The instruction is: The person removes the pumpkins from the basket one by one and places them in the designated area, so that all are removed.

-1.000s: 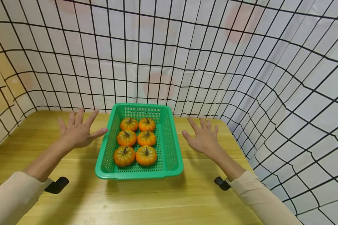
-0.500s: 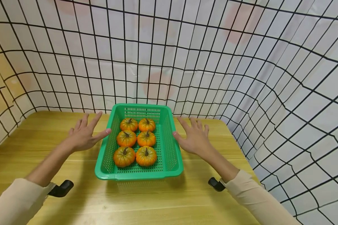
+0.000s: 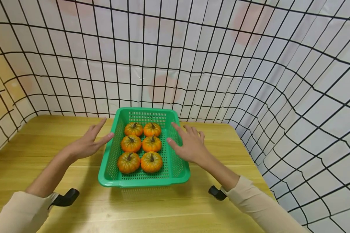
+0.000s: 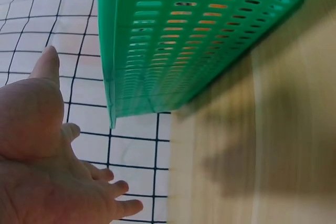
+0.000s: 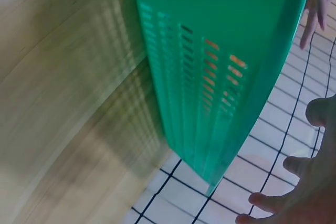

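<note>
Several small orange pumpkins (image 3: 129,162) with brown stems sit in two columns inside a green plastic basket (image 3: 145,183). My left hand (image 3: 85,146) is over the basket's left side, fingers extended, its thumb near the left rim. Across the right rim reaches my right hand (image 3: 192,145), thumb and index finger above the inside of the basket, to the right of the pumpkins. Neither hand holds anything. The left wrist view shows the slotted wall (image 4: 157,51) beside my spread fingers. In the right wrist view, the rim stands apart from my fingers.
The basket rests on a wooden table (image 3: 175,210). Black wire mesh (image 3: 151,68) over white sheeting rises behind and to the right. A black wrist mount (image 3: 65,197) sticks out at my left sleeve, another black mount (image 3: 217,193) at my right.
My right hand has moved left, from beside the basket to over its right rim. My left hand has shifted slightly right and turned. The basket and pumpkins stay put.
</note>
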Demonstrator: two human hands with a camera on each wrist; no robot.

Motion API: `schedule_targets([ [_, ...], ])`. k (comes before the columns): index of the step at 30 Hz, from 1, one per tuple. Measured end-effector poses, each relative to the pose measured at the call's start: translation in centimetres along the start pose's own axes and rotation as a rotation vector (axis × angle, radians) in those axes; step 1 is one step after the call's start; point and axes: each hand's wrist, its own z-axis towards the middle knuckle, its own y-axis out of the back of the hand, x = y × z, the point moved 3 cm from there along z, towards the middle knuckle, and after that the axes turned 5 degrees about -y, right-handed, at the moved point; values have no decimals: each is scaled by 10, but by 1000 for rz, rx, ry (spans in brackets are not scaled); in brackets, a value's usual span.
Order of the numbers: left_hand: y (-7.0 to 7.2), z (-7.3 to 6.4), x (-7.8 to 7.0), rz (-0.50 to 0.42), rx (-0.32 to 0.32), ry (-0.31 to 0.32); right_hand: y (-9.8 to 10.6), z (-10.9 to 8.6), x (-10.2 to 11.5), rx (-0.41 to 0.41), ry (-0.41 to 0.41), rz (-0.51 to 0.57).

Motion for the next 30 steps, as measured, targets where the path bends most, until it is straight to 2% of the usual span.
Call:
schedule_targets([
  [5, -2, 0, 1, -122, 35, 23, -4, 1, 11, 11, 37, 37],
  [17, -9, 6, 6, -202, 30, 50, -20, 1, 29, 120, 73, 228],
  [21, -11, 6, 9, -250, 28, 65, -25, 0, 32, 162, 79, 250],
  [30, -20, 6, 19, -433, 32, 22, -37, 0, 36, 229, 85, 256],
])
